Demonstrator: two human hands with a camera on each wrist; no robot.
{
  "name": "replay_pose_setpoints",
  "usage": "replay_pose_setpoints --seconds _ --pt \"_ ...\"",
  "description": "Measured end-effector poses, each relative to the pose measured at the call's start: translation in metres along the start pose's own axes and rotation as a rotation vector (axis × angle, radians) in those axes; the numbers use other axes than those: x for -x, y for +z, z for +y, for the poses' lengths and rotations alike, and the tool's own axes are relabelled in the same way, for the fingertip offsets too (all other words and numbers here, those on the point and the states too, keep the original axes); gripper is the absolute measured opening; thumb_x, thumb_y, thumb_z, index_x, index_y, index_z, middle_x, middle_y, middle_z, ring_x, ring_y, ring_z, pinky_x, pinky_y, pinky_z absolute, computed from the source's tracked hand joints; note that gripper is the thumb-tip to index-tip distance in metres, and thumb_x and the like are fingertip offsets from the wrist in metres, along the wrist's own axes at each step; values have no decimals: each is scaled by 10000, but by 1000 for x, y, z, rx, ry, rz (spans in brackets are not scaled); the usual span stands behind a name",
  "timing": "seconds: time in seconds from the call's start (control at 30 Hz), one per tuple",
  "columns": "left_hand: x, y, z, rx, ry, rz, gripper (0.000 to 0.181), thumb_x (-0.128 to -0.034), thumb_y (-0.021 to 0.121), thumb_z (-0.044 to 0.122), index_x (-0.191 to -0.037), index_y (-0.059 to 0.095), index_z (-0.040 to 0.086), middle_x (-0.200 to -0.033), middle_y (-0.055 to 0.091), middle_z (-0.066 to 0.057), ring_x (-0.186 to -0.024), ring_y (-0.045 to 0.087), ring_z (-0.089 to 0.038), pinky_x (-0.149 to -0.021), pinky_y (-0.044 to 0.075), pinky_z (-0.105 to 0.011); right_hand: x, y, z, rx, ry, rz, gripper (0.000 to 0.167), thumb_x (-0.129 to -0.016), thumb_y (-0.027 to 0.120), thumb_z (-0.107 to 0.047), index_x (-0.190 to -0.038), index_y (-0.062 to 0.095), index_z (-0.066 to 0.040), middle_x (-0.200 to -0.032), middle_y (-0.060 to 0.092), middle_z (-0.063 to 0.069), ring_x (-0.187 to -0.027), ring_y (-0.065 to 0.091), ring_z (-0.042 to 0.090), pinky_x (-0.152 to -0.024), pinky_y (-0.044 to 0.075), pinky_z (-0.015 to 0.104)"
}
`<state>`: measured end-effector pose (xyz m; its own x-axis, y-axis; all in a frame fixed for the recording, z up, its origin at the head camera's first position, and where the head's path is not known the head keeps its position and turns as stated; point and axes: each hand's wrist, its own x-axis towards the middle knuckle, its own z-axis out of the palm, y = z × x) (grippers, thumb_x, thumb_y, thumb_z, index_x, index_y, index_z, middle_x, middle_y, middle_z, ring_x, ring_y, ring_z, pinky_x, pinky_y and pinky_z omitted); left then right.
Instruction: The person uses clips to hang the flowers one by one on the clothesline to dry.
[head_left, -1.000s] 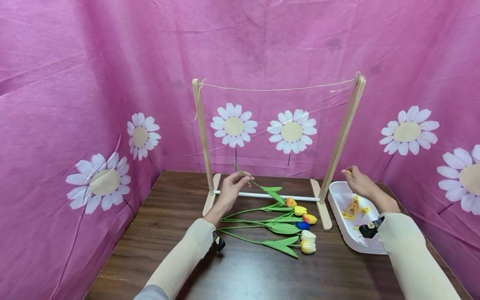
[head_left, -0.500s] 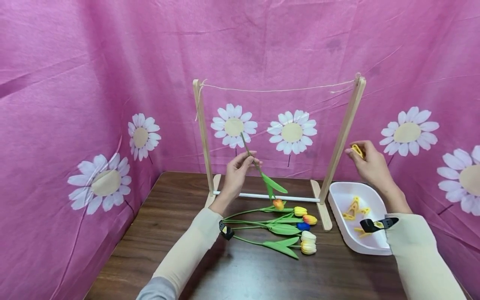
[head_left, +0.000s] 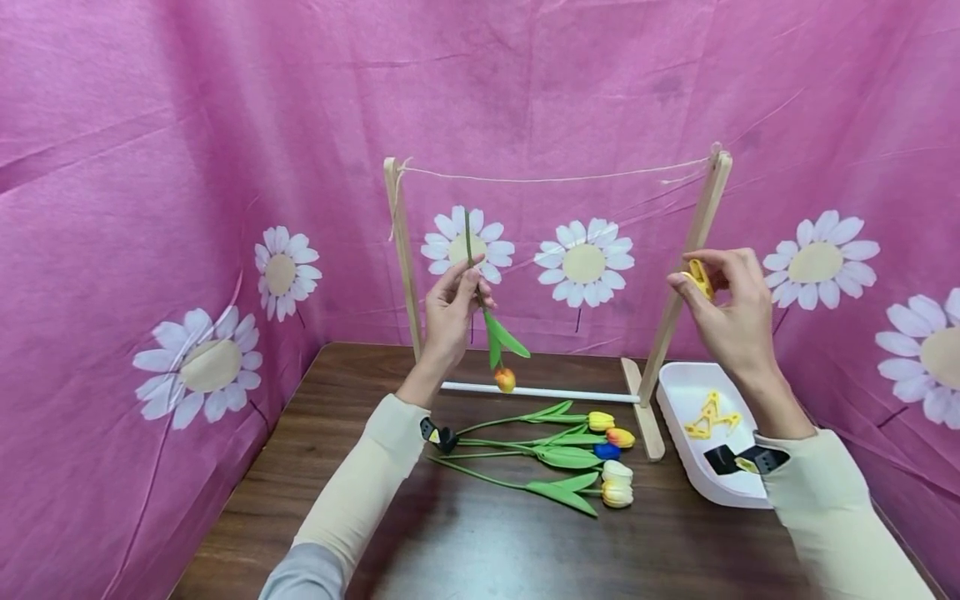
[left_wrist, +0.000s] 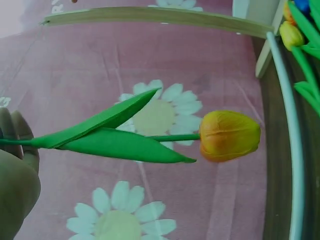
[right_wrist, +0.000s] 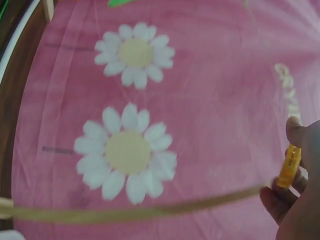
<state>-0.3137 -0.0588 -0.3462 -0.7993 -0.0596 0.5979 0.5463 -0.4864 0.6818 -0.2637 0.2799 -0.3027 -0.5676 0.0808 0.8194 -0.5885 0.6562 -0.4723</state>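
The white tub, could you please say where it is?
The white tub sits on the right of the table in the head view, beside the wooden stand, holding yellow clips.

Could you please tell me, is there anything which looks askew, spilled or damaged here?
Nothing looks spilled or damaged. Mildly odd: the left hand holds a tulip bloom-down, and the string sags slightly, with loose ends at both sides.

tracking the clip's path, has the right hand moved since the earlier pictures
Yes, upward: in the head view, the right hand has risen away from the white tray, higher against the right wooden post.
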Motion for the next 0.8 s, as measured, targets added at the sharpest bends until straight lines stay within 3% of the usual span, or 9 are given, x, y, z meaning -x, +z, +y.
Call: replay_pose_setpoints --seconds 0.07,0.17,0.4,0.6,0.8 --pt "-5 0 3 6 13 12 297 -1103 524 8 -1269 754 97 -774 649 15 -660 612 -63 -643 563 -186 -4 5 -11 -24 -8 -37 375 -889 842 2 -1244 719 1 -1014 521 -233 -889 520 -59 -809 420 122" --pt "-13 0 8 -11 30 44 282 -1096 552 24 -1274 759 94 -749 604 41 -645 541 -41 -608 494 -164 -13 16 -27 -62 -21 -104 371 -899 839 -12 -1247 710 -9 -1019 615 -162 -901 572 -62 -835 469 116" --pt "-33 0 24 -22 66 105 319 -1091 552 15 -1367 638 -120 -760 568 54 -657 482 -35 -602 419 -163 -37 43 -66 -140 -29 -240 380 -922 825 -43 -1273 685 3 -1057 747 156 -903 623 -97 -853 510 87" --pt "-49 4 33 -29 56 168 300 -1092 554 14 -1305 636 -181 -804 638 34 -691 523 -29 -620 460 -142 -60 68 -97 -142 -34 -325 373 -954 818 -150 -1308 723 -80 -1079 778 118 -888 665 -14 -808 538 119" --pt "-59 7 38 -145 50 208 269 -1109 559 95 -1266 693 -79 -791 627 55 -721 577 -66 -678 505 -188 -84 95 -126 -201 35 -369 280 -947 836 -188 -1200 767 -88 -1019 810 104 -772 701 46 -695 566 167"
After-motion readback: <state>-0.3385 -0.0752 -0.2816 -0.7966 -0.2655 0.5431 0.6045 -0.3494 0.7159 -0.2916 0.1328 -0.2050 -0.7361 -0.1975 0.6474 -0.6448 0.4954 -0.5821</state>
